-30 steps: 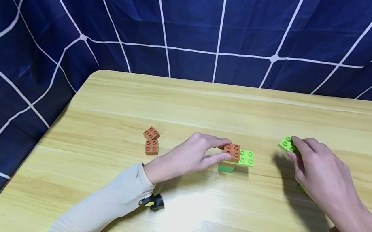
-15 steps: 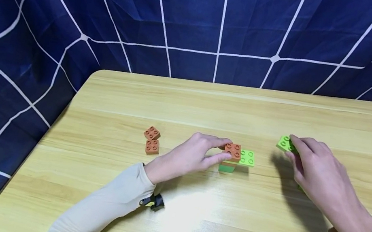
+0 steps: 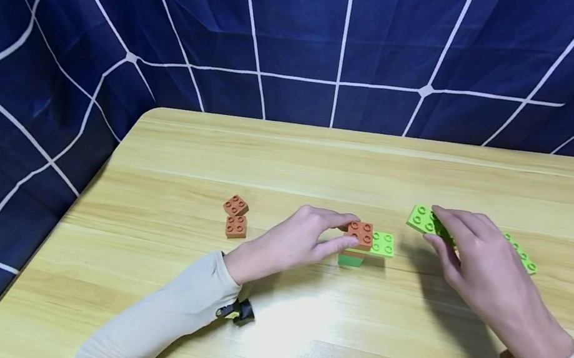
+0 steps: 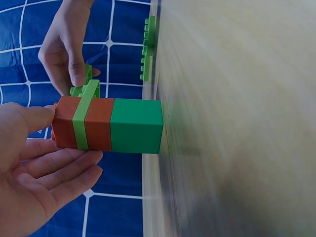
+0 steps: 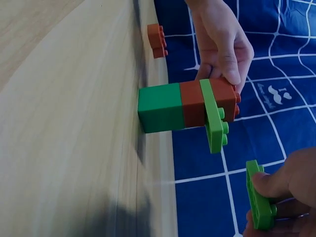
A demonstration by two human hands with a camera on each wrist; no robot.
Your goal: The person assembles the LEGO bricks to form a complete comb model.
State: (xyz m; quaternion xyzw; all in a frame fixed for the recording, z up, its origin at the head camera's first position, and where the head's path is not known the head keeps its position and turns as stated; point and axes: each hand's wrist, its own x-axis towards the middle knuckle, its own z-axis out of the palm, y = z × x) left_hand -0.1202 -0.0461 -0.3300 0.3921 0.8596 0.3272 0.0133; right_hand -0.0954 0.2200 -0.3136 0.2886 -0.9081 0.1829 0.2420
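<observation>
A small stack of toy building bricks stands upright on the table: a dark green block (image 4: 137,126) at the bottom, then a reddish-brown brick (image 4: 98,124), a lime green plate (image 3: 383,243) jutting out to the right, and another reddish-brown brick (image 3: 360,234) on top. My left hand (image 3: 297,238) holds that top brick between thumb and index finger, its other fingers extended beside the stack. To the right, my right hand (image 3: 488,270) pinches a second lime green plate (image 3: 419,219), raised above the table. Its fingers hide part of this plate.
Two loose reddish-brown bricks, a rear one (image 3: 236,205) and a front one (image 3: 236,227), lie left of the stack. More lime green plate (image 3: 522,253) lies on the wooden table (image 3: 289,167) behind my right hand. A blue gridded cloth (image 3: 299,35) hangs behind the table.
My right hand has moved left toward the stack with the lime green plate, uncovering the lime green piece on the table behind it. My left hand stays on the stack.
</observation>
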